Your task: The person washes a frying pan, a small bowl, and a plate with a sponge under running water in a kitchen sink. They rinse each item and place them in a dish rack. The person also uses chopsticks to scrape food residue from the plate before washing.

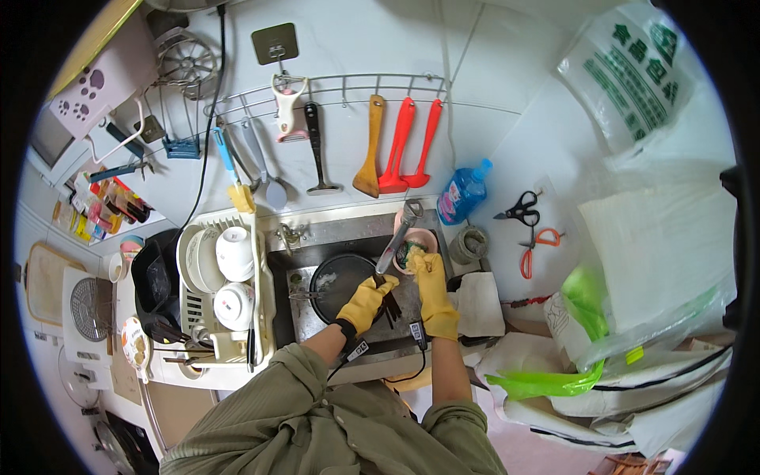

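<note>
My left hand [362, 301], in a yellow rubber glove, grips a bundle of dark chopsticks [392, 312] over the right side of a round black pan [332, 300]. The pan lies in the stainless steel sink [300, 312], with whitish residue and a metal utensil [306, 295] at its left side. My right hand [436, 297], gloved alike, has its fingers at a pink holder [431, 237] in the sink's far right corner. A green scouring pad [404, 252] shows in the holder; the fingertips blend with pale yellow material there. The faucet spout [399, 240] extends between my hands.
Left of the sink stands a dish rack [261, 303] with white bowls [234, 252]. A blue detergent bottle [463, 193], a grey jar [469, 244] and a white cloth [481, 303] line the right side. Red ladles [398, 154] and a wooden spatula [371, 148] hang on the wall rail.
</note>
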A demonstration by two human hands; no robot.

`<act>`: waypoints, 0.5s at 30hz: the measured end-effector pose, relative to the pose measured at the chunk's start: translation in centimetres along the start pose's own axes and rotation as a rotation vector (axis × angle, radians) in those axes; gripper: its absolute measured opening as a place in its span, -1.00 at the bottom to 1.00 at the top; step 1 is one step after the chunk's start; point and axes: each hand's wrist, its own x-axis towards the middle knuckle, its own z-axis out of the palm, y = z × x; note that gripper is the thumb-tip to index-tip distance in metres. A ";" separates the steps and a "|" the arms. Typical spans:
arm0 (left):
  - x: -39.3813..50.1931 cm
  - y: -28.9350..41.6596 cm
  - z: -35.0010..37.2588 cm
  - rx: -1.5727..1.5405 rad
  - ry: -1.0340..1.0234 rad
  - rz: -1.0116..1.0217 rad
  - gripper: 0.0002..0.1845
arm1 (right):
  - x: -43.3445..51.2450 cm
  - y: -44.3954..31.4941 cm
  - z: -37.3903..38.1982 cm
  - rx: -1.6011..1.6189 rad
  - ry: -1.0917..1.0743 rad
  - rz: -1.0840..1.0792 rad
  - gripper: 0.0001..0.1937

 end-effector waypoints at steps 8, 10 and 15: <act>2.3 -9.3 -1.0 -0.116 0.039 -0.062 -0.69 | -5.1 4.7 6.8 0.114 -0.015 0.231 -0.85; 1.5 -10.5 -1.1 -0.174 -0.030 0.101 -0.69 | -5.4 4.7 7.5 0.213 -0.106 0.142 -0.84; -1.1 -6.6 -0.8 0.454 0.136 -0.158 -0.68 | -3.4 3.3 7.0 0.323 -0.133 0.557 -0.76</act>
